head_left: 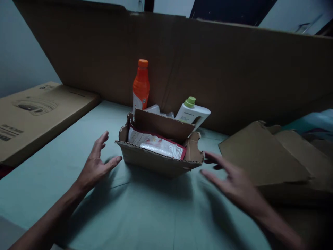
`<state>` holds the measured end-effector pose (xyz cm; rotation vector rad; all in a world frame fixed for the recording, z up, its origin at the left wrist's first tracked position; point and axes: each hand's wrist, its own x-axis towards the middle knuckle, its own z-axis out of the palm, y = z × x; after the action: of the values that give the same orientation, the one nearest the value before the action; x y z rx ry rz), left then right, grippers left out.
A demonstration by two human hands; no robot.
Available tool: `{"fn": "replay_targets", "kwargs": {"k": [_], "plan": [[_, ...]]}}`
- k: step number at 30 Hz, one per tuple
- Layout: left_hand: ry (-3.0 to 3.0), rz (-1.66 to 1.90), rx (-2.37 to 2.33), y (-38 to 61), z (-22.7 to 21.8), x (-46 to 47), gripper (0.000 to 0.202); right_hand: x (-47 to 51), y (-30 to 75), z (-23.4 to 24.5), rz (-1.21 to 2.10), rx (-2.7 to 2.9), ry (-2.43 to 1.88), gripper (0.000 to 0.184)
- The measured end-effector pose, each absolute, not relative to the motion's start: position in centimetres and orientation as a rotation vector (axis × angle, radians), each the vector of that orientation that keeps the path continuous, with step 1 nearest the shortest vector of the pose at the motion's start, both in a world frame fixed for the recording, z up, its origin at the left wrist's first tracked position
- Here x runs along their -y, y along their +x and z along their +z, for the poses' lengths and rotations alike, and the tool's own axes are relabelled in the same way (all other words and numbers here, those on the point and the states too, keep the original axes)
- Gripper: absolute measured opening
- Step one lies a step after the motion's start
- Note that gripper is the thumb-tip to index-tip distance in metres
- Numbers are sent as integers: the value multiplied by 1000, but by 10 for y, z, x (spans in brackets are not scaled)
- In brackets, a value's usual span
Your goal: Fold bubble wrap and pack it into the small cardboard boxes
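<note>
A small cardboard box (156, 163) with an open top stands in the middle of the pale green cloth. Inside it lies a clear plastic package with a red edge and printed pattern (156, 142). My left hand (97, 161) is just left of the box, thumb and fingers apart, holding nothing. On the other side, my right hand (229, 177) is spread with its fingertips close to the box's right end; whether they touch it I cannot tell. Behind the box stand an orange bottle (141, 85) and a white bottle with a green cap (192, 113), which is tilted.
A tall cardboard panel (208, 69) closes off the back. To the left lies a flat printed carton (47, 111). Torn cardboard boxes (265, 156) stand at the right, with a teal plastic bag (312, 121) behind them. Clear plastic items (153, 109) sit between the bottles.
</note>
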<state>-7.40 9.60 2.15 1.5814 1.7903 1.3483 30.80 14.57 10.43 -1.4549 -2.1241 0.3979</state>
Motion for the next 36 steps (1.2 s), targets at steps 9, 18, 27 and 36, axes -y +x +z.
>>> {"fn": "replay_targets", "kwargs": {"k": [9, 18, 27, 36], "plan": [[1340, 1347, -1473, -21, 14, -127, 72, -152, 248, 50, 854, 1779, -1342, 46], [1577, 1256, -1321, 61, 31, -61, 86, -114, 353, 53, 862, 1614, -1431, 51], [1316, 1389, -1923, -38, 18, -1, 71, -179, 194, 47, 1263, 1988, -913, 60], [1333, 1232, -1966, -98, -10, -6, 91, -183, 177, 20, 1089, 2098, -967, 57]]}}
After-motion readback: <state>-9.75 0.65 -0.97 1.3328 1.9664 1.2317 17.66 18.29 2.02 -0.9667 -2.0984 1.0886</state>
